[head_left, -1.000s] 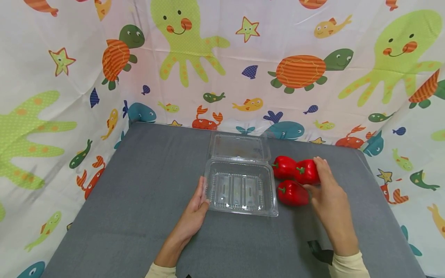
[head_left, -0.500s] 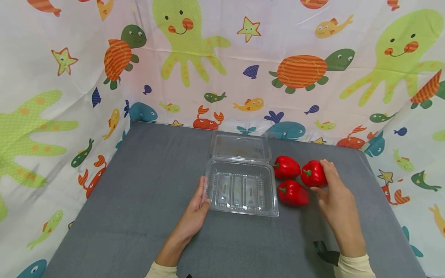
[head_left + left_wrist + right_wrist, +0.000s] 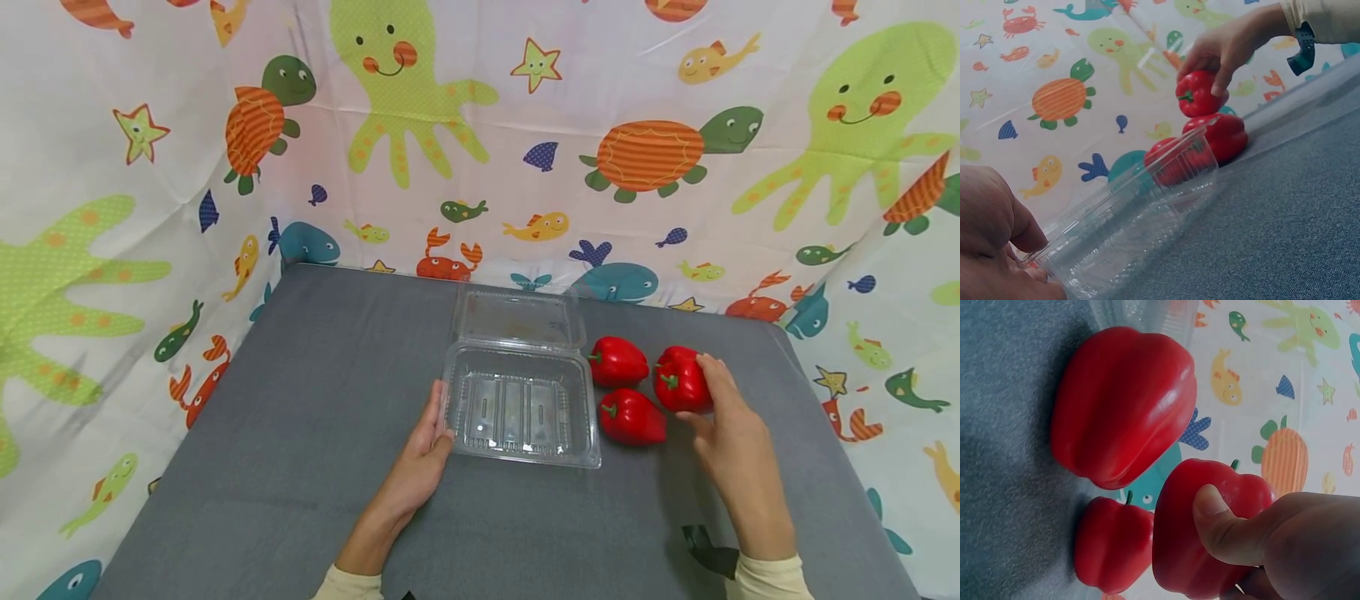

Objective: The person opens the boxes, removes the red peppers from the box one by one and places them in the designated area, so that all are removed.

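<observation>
My right hand [image 3: 741, 446] grips a red bell pepper [image 3: 681, 379] with a green stem, thumb on one side and fingers on the other. Both wrist views show this pepper raised off the table. Two more red bell peppers lie on the cloth beside the container, one farther back [image 3: 619, 362] and one nearer [image 3: 632, 417]. My left hand [image 3: 414, 473] holds the left edge of a clear plastic clamshell container [image 3: 517, 457]. In the left wrist view, the thumb [image 3: 1027, 234] presses over its rim. Nothing lies inside the container.
The container's clear lid [image 3: 517, 318] lies folded back toward the rear wall. A grey cloth [image 3: 300, 433] covers the table. A white curtain with sea-animal prints [image 3: 480, 125] hangs behind and along both sides. A dark strap [image 3: 708, 552] is on the right wrist.
The right hand has drawn its pepper away from the other two, to the right and slightly nearer, and its stem has turned more toward the front. My left hand and the container stay in place.
</observation>
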The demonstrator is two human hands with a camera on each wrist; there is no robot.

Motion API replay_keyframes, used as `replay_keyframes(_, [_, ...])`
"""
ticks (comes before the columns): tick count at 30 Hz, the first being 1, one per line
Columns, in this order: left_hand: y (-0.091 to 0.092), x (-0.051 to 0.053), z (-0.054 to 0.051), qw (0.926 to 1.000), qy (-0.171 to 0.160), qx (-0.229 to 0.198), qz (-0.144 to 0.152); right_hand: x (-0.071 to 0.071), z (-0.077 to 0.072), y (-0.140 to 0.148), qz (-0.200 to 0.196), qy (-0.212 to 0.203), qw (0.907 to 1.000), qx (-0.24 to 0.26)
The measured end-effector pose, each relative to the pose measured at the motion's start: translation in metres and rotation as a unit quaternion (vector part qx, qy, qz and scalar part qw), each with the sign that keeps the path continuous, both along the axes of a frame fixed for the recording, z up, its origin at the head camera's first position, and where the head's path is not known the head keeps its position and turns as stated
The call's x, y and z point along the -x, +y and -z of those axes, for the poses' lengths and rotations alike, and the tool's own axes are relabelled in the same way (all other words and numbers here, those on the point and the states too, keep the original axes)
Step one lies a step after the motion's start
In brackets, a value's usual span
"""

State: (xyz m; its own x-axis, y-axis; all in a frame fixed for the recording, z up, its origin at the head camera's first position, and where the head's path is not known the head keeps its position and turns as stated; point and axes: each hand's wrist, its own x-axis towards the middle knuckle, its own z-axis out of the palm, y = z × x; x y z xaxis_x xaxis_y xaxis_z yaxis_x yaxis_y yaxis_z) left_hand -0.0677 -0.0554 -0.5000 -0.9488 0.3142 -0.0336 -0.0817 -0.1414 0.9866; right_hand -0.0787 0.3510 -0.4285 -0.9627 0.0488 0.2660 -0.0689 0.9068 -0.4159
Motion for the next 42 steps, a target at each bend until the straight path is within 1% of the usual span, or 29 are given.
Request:
replay_keyframes(6, [0.000,0.000,0.000,1.0000,0.000,0.005,-0.003,-0.003,0.005,0.007,0.008,-0.026,0.9996,0.001])
replay_keyframes(12, [0.000,0.001,0.001,1.0000,0.000,-0.003,-0.002,-0.005,0.008,0.011,0.011,-0.031,0.9994,-0.007])
replay_keyframes(19, [0.000,0.001,0.001,0.9999,0.014,-0.007,0.002,-0.005,0.009,0.014,0.009,-0.043,0.9989,-0.013])
replay_keyframes(26, [0.000,0.000,0.001,0.9999,0.006,-0.009,0.003,-0.006,0.013,0.019,0.016,-0.062,0.9979,-0.012])
replay_keyframes(32, [0.000,0.000,0.001,0.9999,0.005,-0.012,0.004,-0.007,0.015,0.025,0.010,-0.063,0.9978,-0.015])
replay_keyframes(42, [-0.001,0.000,0.001,0.9999,0.007,-0.009,0.006,-0.009,0.020,0.033,0.000,-0.082,0.9965,-0.017])
